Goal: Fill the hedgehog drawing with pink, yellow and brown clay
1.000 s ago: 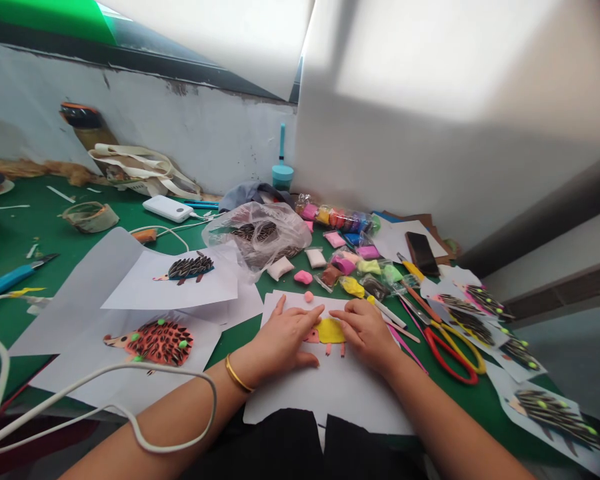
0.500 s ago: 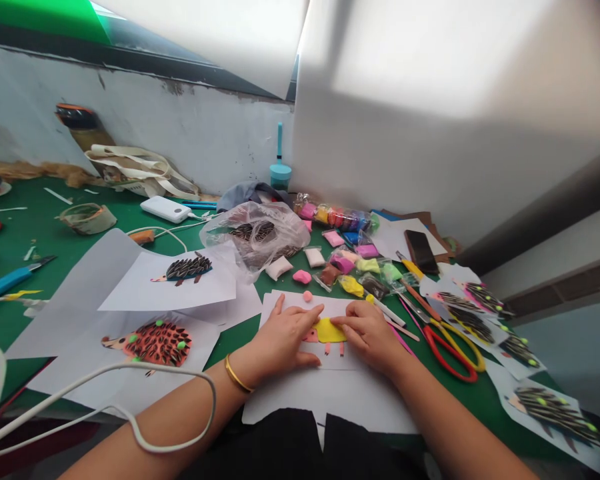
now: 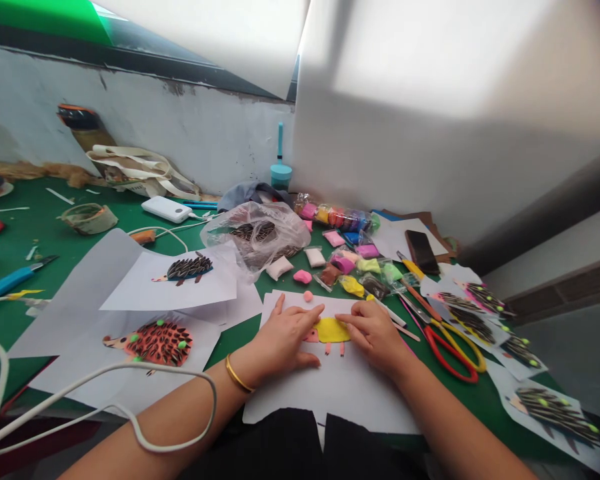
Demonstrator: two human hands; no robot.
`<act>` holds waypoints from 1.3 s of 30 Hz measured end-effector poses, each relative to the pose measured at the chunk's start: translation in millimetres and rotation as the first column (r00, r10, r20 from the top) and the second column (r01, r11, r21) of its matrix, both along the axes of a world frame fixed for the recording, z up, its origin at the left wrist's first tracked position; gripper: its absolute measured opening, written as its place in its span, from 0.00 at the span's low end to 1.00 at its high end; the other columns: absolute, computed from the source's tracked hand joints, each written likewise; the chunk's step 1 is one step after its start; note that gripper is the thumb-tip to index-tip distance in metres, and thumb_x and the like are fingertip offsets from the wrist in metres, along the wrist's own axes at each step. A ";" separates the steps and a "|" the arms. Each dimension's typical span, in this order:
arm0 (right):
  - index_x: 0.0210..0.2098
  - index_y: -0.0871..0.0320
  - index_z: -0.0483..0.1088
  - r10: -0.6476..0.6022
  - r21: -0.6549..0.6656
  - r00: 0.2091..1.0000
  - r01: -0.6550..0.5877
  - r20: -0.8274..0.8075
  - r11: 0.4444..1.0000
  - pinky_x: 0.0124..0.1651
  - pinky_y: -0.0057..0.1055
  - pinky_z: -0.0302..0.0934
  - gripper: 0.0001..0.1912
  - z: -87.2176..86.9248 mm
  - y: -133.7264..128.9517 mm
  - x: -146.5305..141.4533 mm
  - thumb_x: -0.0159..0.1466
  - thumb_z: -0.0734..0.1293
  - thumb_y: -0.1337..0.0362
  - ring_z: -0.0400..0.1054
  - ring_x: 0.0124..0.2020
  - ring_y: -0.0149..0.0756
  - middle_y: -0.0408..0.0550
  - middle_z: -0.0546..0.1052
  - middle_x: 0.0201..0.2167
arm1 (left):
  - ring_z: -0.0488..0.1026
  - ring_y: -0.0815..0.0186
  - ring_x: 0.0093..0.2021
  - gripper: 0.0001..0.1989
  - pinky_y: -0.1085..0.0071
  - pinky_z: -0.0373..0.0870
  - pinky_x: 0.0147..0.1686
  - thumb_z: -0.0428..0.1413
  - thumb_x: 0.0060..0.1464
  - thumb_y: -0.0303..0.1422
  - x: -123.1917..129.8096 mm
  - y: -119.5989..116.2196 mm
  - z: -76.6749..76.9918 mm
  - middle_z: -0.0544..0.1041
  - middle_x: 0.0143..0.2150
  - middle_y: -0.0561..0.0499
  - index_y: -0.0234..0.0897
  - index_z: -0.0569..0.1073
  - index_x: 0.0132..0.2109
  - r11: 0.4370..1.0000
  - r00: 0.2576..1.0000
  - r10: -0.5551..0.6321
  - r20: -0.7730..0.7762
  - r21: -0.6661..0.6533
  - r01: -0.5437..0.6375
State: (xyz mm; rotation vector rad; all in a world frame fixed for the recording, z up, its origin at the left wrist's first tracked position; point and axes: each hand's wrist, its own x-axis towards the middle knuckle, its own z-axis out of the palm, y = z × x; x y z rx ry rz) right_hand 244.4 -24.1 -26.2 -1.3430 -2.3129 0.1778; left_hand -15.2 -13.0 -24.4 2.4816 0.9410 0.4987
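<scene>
A white sheet [image 3: 330, 393] lies before me with a flat yellow clay body [image 3: 333, 330] on it, a pink head [image 3: 311, 335] at its left and pink legs [image 3: 342, 349] below. My left hand [image 3: 287, 337] rests on the sheet, fingers spread, fingertips by the pink head. My right hand [image 3: 373, 333] touches the right edge of the yellow clay with its fingertips; its other fingers are curled and hold nothing I can make out. A small pink ball [image 3: 308, 296] sits on the sheet above my hands.
Bagged clay [image 3: 351, 286] and a plastic bag of seeds [image 3: 255, 233] lie behind the sheet. Scissors [image 3: 450, 353] and a phone [image 3: 421, 251] are at the right. Finished hedgehog pictures [image 3: 163, 343] flank both sides. A white cable [image 3: 130, 367] crosses my left forearm.
My right hand has shifted slightly to the right along the yellow clay, uncovering more of its edge. My left hand has hardly moved.
</scene>
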 end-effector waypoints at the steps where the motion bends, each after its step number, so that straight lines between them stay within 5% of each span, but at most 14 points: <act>1: 0.49 0.49 0.78 0.010 -0.004 1.000 -0.010 0.004 1.000 0.45 0.39 0.56 0.16 0.3 -0.3 0.2 0.67 0.61 0.65 0.64 0.40 0.39 0.48 0.71 0.37 | 0.64 0.51 0.62 0.55 0.39 0.25 0.66 0.69 0.44 0.44 0.0 -0.1 0.1 0.75 0.58 0.47 0.45 0.45 0.71 1.000 1.000 0.000 0.000 0.000 0.000; 39: 0.47 0.49 0.79 0.012 -0.007 1.000 -0.012 0.014 1.000 0.44 0.39 0.57 0.16 -0.8 -3.5 11.2 0.67 0.61 0.65 0.65 0.39 0.39 0.48 0.71 0.35 | 0.65 0.51 0.62 0.54 0.39 0.27 0.66 0.67 0.46 0.47 -0.2 -0.1 0.1 0.75 0.58 0.45 0.44 0.46 0.71 1.000 1.000 0.004 -0.008 0.005 -0.004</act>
